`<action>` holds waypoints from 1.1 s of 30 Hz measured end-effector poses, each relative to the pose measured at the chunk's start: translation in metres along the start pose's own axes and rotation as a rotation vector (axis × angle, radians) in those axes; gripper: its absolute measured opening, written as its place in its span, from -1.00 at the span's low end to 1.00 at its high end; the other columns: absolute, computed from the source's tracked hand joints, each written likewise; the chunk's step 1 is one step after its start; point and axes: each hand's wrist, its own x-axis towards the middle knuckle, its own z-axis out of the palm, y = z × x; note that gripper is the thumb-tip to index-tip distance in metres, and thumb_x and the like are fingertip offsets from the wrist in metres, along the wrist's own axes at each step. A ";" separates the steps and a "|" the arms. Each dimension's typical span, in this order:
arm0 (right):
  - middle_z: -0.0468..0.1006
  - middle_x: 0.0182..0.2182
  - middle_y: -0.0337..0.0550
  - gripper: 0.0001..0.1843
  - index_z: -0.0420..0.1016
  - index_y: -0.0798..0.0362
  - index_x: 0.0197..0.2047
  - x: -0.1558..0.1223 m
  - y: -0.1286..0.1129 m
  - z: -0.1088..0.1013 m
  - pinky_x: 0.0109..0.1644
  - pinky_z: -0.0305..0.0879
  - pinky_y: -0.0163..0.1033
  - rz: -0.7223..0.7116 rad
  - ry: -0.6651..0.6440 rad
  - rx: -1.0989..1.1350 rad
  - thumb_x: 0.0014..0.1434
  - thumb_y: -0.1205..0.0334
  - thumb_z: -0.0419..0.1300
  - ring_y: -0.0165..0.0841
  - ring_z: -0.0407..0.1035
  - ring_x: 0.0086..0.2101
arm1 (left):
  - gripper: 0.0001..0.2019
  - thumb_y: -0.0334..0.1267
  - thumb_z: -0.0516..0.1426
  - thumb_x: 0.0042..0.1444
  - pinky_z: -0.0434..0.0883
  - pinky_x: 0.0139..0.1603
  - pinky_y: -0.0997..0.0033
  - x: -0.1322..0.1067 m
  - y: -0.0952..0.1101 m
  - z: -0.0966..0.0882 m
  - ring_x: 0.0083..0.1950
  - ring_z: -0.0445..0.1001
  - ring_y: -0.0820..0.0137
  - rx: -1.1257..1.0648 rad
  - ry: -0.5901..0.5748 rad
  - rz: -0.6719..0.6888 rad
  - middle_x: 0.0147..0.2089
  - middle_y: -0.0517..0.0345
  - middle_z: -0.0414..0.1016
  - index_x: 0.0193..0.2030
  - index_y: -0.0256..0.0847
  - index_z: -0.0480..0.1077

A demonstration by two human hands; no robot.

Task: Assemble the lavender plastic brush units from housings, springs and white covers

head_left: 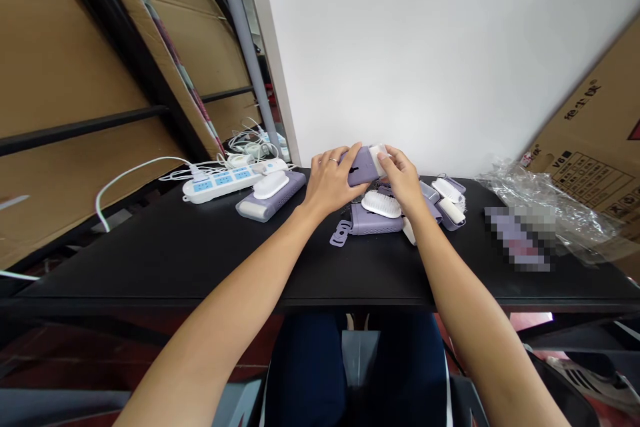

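My left hand, with a ring on one finger, grips a purple plastic case above the table. At the case's right end my right hand pinches its whitish end piece; whether that piece is attached or apart I cannot tell. Below my hands lies another purple case with a white bristle brush on top and a flat purple strap at its left. Further purple and white parts are piled to the right, partly hidden by my right hand and forearm.
Left of my hands, a purple case carries a white oval piece. Behind it lies a white power strip with tangled cables. Clear plastic wrap and a blurred-out purple item lie right, before a cardboard box. A white wall stands behind.
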 end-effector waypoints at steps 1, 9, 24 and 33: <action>0.60 -0.02 -0.07 -0.27 0.48 -0.05 0.29 0.000 0.000 0.000 -0.03 0.52 -0.08 0.007 -0.015 0.005 0.22 -0.34 0.24 -0.17 0.50 -0.03 | -0.20 0.04 0.25 0.24 0.19 0.42 -0.09 0.000 0.000 0.000 0.40 0.33 -0.09 -0.005 0.005 -0.006 0.42 -0.16 0.40 0.58 -0.06 0.18; 0.57 -0.02 -0.07 -0.27 0.46 -0.05 0.29 -0.004 -0.002 0.003 -0.11 0.54 -0.12 0.008 -0.015 0.020 0.22 -0.33 0.26 -0.19 0.50 -0.06 | -0.18 0.06 0.25 0.25 0.20 0.41 -0.09 0.000 -0.001 0.001 0.39 0.34 -0.09 -0.007 0.007 -0.007 0.42 -0.18 0.39 0.58 -0.10 0.17; 0.57 0.06 -0.04 -0.26 0.49 -0.04 0.31 -0.003 0.002 0.006 0.05 0.50 -0.06 -0.036 0.020 -0.050 0.22 -0.30 0.28 -0.18 0.47 -0.01 | -0.19 0.06 0.27 0.24 0.22 0.37 -0.03 -0.001 0.001 -0.001 0.34 0.38 -0.06 0.012 0.051 0.022 0.37 -0.17 0.43 0.57 -0.12 0.21; 0.59 0.05 -0.04 -0.26 0.46 -0.04 0.34 -0.003 -0.001 0.003 0.02 0.50 -0.07 0.001 -0.036 -0.083 0.25 -0.30 0.26 -0.16 0.50 -0.01 | -0.18 0.07 0.28 0.23 0.20 0.40 -0.04 0.004 -0.006 0.004 0.37 0.37 -0.09 -0.039 0.013 0.007 0.39 -0.18 0.42 0.57 -0.09 0.20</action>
